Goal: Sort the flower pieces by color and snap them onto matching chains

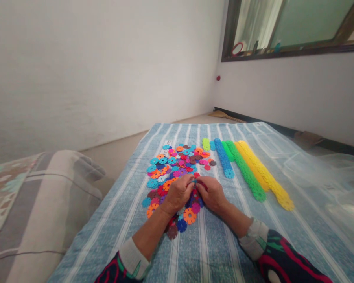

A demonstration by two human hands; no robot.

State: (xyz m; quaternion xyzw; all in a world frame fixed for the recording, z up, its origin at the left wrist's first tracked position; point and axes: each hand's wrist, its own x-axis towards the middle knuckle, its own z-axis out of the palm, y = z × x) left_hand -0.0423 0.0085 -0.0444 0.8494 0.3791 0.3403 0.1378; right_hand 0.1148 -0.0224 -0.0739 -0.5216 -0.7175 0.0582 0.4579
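Over the pile of discs (177, 165) on the striped cloth (224, 239), the left hand (178, 192) and right hand (212, 193) pinch a small disc (194, 182) between them; coloured strips (247, 173) lie nearby.

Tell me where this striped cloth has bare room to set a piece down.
Bare: the cloth left of the disc pile; the strip between the forearms; the gap between the right hand and the green chain. Crowded: the pile around the left hand; the green chain tight against the yellow chain.
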